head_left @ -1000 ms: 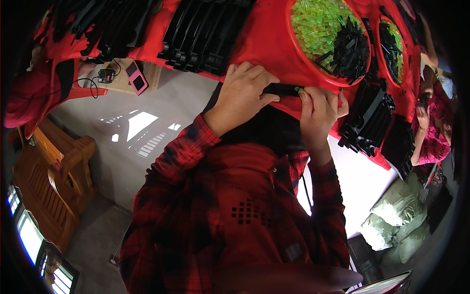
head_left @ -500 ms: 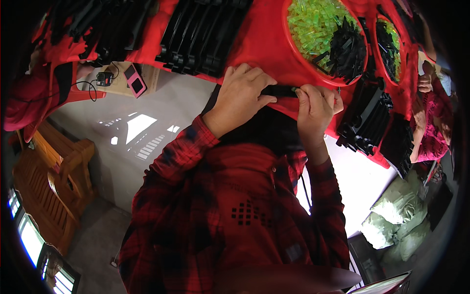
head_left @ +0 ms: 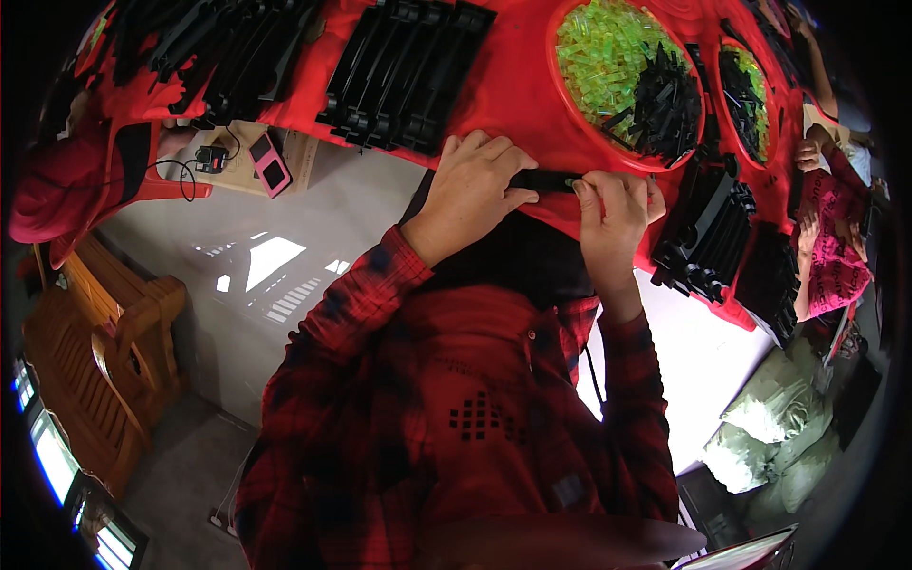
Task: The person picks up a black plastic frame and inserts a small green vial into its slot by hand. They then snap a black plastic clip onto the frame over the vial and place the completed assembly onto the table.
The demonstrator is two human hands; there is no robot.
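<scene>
My left hand (head_left: 470, 192) is closed on one end of a long black plastic part (head_left: 546, 180), near the front edge of the red-covered table. At the part's other end, my right hand (head_left: 614, 211) pinches with thumb and fingers, where something small and greenish shows by the fingertips. The part lies roughly level between the two hands, and its ends are hidden by my fingers. Beyond my right hand stands a red-rimmed round basin (head_left: 559, 95) holding small yellow-green translucent pieces (head_left: 608, 57) and a heap of thin black pieces (head_left: 668, 100).
Rows of black plastic parts (head_left: 404, 71) lie at the far left, with more parts (head_left: 705, 223) at the right. A second basin (head_left: 771, 104) stands beyond. A pink phone (head_left: 272, 166) rests on a box. Other people sit at both sides; white sacks (head_left: 769, 418) lie at lower right.
Both hands keep their hold on the black part, with only a slight shift of the right fingers. The view has moved a little, and the person at the right has moved their hands.
</scene>
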